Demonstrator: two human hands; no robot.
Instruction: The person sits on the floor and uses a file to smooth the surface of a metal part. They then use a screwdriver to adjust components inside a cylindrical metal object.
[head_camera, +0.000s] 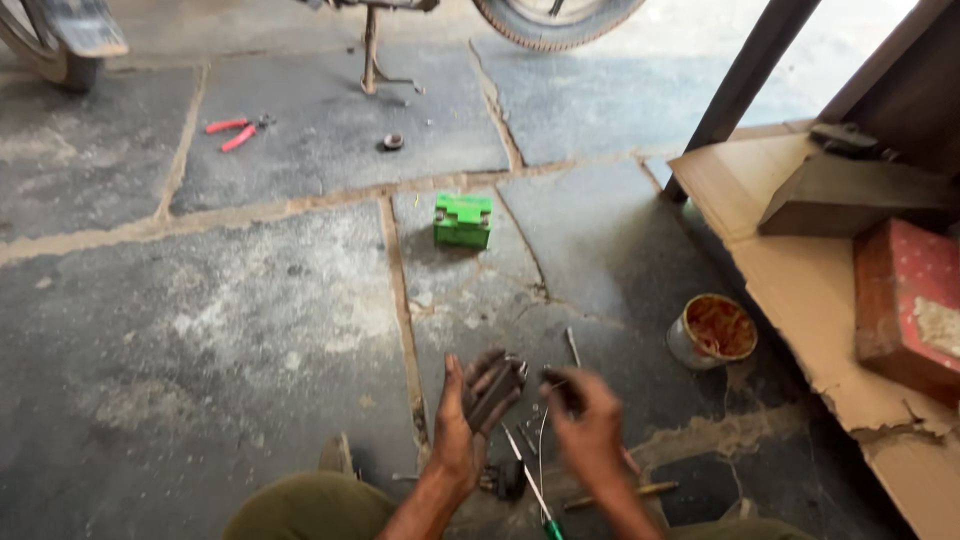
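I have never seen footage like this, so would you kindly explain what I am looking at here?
This is one picture from a camera worn on a person's head, looking down at their own bare hands above a stone floor. The left hand holds a dark, greasy metal part. The right hand is blurred and pinches something small and dark. A screwdriver lies below the hands. Farther off sit a green box, red-handled pliers and an open tin. Vehicle wheels show at the top.

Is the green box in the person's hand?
No, the green box sits on the stone floor, well away from both hands, left hand and right hand.
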